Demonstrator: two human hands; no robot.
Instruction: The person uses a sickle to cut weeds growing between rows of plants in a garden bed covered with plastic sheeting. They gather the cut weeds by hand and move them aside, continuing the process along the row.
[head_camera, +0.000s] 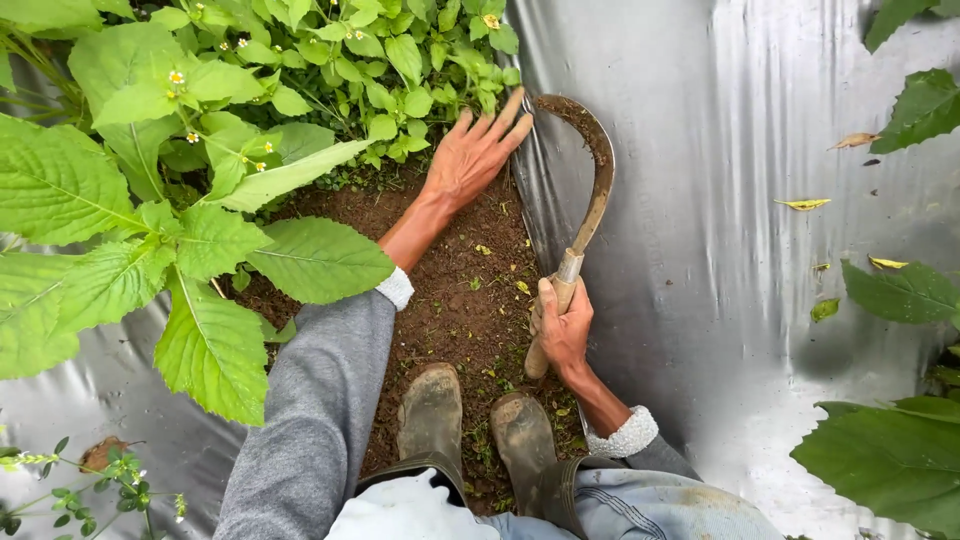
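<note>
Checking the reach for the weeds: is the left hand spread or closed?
Spread. The left hand lies flat with fingers fanned at the low weeds, holding nothing.

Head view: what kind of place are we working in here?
Likely a farm or garden plot outdoors: a strip of bare soil runs between sheets of silver plastic mulch, leafy weeds crowd it, and the right hand grips a sickle.

Counts: 2 hands – left hand (472, 152), right hand (563, 327). 1 sickle (590, 210) w/ wooden handle. 2 muddy boots (432, 410) (522, 435). 4 fallen yellow leaves, approx., on the silver plastic sheet (740, 200). 1 bare soil strip (455, 290).
</note>
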